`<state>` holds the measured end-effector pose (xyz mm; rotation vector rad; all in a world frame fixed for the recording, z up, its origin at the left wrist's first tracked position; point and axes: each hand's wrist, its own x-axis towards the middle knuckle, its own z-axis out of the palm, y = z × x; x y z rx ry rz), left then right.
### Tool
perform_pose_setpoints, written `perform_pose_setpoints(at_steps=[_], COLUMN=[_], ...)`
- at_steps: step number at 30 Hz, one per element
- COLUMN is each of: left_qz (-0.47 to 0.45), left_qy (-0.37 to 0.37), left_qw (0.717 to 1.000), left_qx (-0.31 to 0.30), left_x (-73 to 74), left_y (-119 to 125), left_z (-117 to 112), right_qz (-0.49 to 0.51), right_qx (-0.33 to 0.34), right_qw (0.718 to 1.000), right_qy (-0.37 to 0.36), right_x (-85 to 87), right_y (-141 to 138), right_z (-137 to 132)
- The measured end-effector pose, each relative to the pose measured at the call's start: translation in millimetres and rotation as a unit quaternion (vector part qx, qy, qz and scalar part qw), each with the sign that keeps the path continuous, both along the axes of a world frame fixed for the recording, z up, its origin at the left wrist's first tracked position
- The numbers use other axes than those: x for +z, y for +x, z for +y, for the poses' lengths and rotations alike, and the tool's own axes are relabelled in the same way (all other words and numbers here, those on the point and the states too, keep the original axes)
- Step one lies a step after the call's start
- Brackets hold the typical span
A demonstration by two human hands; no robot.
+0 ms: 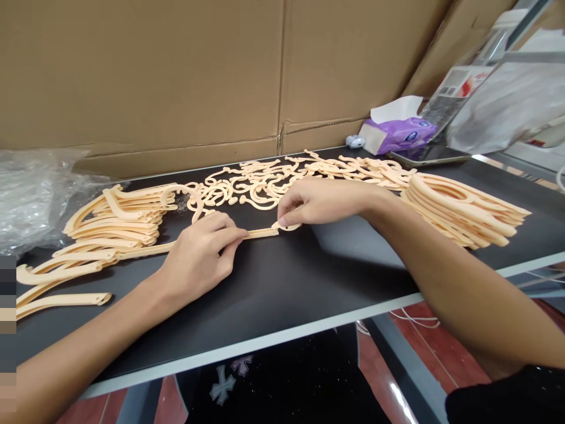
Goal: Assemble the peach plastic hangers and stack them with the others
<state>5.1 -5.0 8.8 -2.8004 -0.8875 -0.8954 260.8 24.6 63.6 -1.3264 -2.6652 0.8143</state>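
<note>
My left hand (200, 253) is closed around a long peach-coloured plastic hanger arm (263, 233), whose end sticks out past the fingertips to the right. My right hand (324, 200) pinches a small peach plastic hanger piece with a dark hole (289, 227) against that end; the fingers partly cover the joint, so I cannot tell whether the two are fastened. A curved hook (198, 206) rises just behind my left hand. Left of it lies a pile of hanger arms (119, 227). Behind both hands spreads a heap of loose hanger hooks (260, 188).
Stacked hanger arms (463, 212) lie right of my right forearm on the black tabletop (273, 288). At the back right are a purple tissue pack (406, 135) and a phone (428, 155). Clear plastic wrap (39, 194) sits at the left; cardboard (176, 70) stands behind.
</note>
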Motion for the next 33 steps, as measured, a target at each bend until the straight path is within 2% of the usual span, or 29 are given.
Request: perform_pose_setpoints(at_steps=[6,16,33], left_qz=[-0.012,-0.016,-0.026], left_qy=[-0.001,-0.004,-0.027], left_qw=[1.000,1.000,0.999], left_qx=[-0.014,0.002,0.016], left_x=[-2.0,-0.2,3.5], left_y=[0.4,2.9,5.8], left_z=[2.5,1.6,4.5], right_qz=[-0.002,-0.025,-0.066], right_qx=[0.000,-0.013,-0.033], right_qw=[1.000,0.999,0.997], right_qy=[-0.010,0.023,0.025], right_x=[-0.9,-0.2,3.9], right_y=[0.5,-3.6,-12.4], right_z=[1.8,-1.7,-5.6])
